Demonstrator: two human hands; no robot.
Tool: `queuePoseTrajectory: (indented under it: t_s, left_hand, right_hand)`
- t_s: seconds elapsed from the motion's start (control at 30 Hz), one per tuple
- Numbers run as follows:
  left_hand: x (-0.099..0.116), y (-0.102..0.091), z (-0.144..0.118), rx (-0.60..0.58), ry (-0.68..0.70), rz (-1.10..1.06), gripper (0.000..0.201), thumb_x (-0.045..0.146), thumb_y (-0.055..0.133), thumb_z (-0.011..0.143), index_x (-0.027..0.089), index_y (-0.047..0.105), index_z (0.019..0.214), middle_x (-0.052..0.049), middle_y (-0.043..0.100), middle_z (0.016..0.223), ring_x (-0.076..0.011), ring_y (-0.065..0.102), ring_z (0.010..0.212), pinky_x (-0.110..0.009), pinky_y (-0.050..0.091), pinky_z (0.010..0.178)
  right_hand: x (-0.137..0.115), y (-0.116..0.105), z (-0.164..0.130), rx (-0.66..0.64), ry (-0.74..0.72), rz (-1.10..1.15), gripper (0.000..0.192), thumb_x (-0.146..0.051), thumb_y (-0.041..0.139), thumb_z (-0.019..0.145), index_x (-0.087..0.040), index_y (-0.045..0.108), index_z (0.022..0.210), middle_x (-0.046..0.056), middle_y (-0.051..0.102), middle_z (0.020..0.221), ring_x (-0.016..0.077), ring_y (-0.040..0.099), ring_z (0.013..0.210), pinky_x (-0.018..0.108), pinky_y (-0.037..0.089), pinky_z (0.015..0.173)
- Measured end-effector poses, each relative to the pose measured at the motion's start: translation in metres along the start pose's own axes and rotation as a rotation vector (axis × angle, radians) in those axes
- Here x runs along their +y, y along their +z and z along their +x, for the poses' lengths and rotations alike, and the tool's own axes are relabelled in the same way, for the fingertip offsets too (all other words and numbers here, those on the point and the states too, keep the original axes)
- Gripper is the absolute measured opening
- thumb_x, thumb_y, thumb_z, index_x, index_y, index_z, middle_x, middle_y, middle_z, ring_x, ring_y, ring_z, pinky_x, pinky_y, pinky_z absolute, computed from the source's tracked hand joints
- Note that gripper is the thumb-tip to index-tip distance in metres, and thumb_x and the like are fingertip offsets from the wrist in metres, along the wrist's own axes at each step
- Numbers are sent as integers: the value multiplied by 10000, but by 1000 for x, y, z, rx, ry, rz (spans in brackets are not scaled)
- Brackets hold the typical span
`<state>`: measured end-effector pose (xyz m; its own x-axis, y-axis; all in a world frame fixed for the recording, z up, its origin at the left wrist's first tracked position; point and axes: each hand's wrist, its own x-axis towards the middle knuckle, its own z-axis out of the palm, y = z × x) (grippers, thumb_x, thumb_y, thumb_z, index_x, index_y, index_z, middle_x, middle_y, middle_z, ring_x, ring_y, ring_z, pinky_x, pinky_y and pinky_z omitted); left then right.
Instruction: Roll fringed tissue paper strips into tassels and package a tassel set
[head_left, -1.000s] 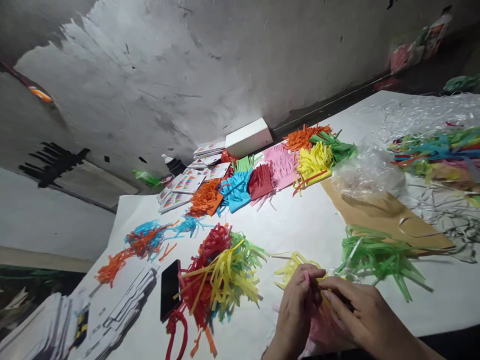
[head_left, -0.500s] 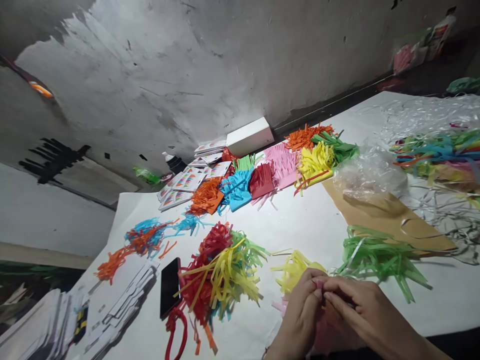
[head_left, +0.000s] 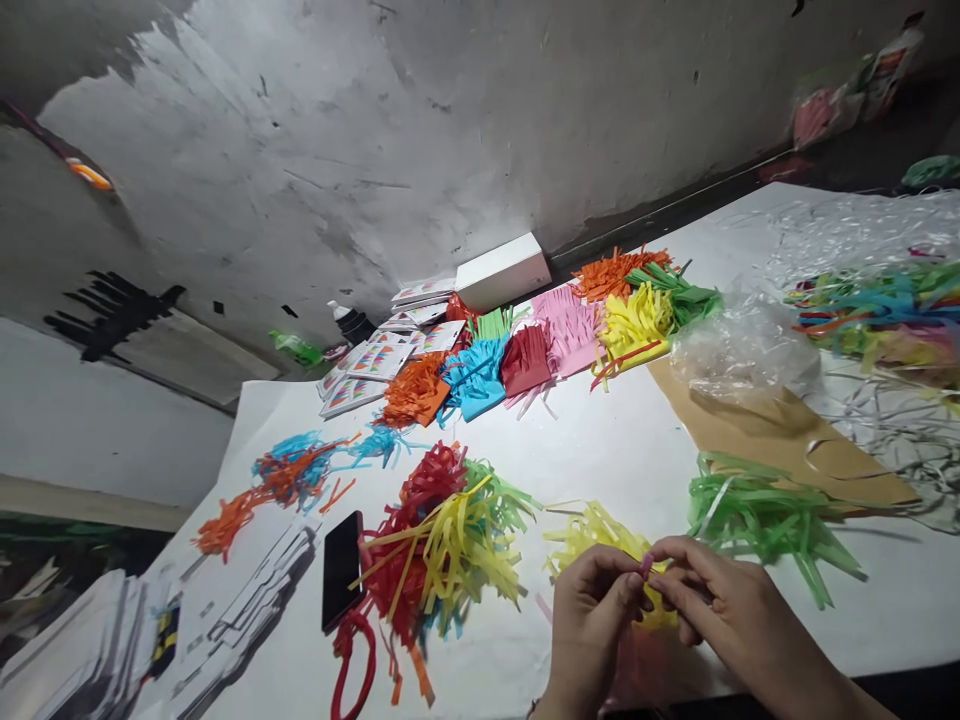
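My left hand (head_left: 589, 620) and my right hand (head_left: 731, 605) meet at the lower right of the head view. Between their fingertips is the small twisted end of a pink paper tassel (head_left: 646, 566), pinched from both sides. A blurred pink fringe seems to hang below the hands, partly hidden by them. Just behind my fingers lies a yellow paper tassel (head_left: 589, 528), partly covered. Green fringed strips (head_left: 772, 515) rest to the right of my right hand. Left of my left hand is a heap of red, yellow and green tassels (head_left: 450, 540).
Folded fringed paper bundles (head_left: 525, 360) line the back of the white table, beside a white box (head_left: 502, 272) and printed cards (head_left: 364, 370). A phone (head_left: 341, 570) and stacked white packets (head_left: 240, 610) lie left. Clear plastic (head_left: 750, 345) and brown paper (head_left: 780, 440) lie right.
My hands have shifted slightly and their fingers have opened out a little around the pink end. More of the yellow tassel shows behind them.
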<state>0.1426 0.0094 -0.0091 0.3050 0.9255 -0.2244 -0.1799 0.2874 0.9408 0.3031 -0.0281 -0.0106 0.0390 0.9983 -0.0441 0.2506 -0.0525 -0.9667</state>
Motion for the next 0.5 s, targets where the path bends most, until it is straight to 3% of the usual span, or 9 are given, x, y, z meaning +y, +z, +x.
queuePoseTrajectory:
  t_s: [0.1, 0.3, 0.4, 0.5]
  left_hand:
    - [-1, 0, 1, 3, -24, -34, 303, 413, 863, 760, 137, 742, 792, -1, 657, 651, -97, 590, 582, -204, 447, 586]
    - [-3, -2, 0, -42, -3, 40, 280, 400, 847, 781, 143, 736, 775, -14, 662, 691, -107, 597, 595, -208, 455, 581]
    - [-4, -3, -2, -57, 112, 183, 226, 373, 789, 842, 160, 749, 777, -34, 679, 726, -138, 617, 645, -230, 471, 600]
    - [-5, -3, -3, -63, 301, 357, 133, 273, 730, 888, 180, 767, 801, -50, 717, 737, -171, 646, 730, -261, 497, 696]
  right_hand:
    - [-2, -1, -1, 18, -18, -37, 234, -418, 531, 937, -247, 689, 960, -13, 715, 685, 147, 635, 465, 261, 509, 540]
    - [1, -1, 1, -100, 109, 117, 280, -459, 531, 951, -221, 661, 1016, -52, 622, 576, 149, 623, 461, 249, 499, 530]
    - [3, -1, 2, -153, 161, 217, 373, -531, 535, 956, -196, 655, 1066, -45, 632, 610, 140, 624, 460, 251, 502, 546]
    - [3, 1, 2, -146, 106, 169, 397, -562, 511, 969, -206, 685, 987, -20, 657, 658, 145, 633, 507, 249, 503, 548]
